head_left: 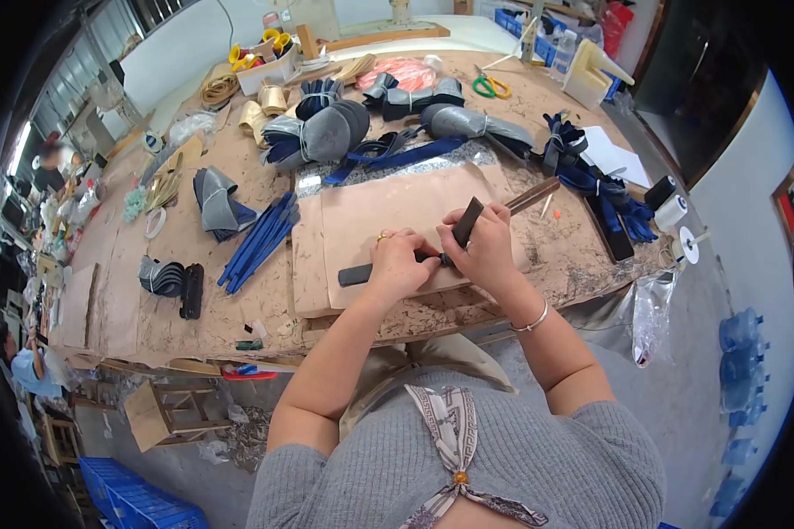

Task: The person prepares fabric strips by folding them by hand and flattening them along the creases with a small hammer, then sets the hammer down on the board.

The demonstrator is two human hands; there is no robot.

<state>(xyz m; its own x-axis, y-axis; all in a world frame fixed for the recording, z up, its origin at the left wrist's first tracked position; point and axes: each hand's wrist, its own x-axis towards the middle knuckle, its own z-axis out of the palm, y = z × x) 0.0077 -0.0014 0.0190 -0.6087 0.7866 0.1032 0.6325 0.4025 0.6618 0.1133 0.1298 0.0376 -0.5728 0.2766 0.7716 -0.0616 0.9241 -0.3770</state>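
My right hand [487, 242] is closed around a dark, flat, bar-shaped knife [468, 220]. Its upper end sticks out above the fist, and its lower end points at a dark grey strip [355, 275]. My left hand [403, 262] pinches that strip against a pale board [388, 207], fingers bent and close to the right hand. The middle of the strip is hidden under my fingers. Beyond the right hand, a brown wooden bar [533, 195] lies slanted across the board's edge.
Bundles of blue and grey pieces [318, 132] lie behind the board. Blue strips [260, 242] are at the left, with a black stapler-like object [191, 291]. Green-and-orange scissors [491, 84] lie at the back. Thread spools [670, 210] stand at the right edge. Other people are at far left.
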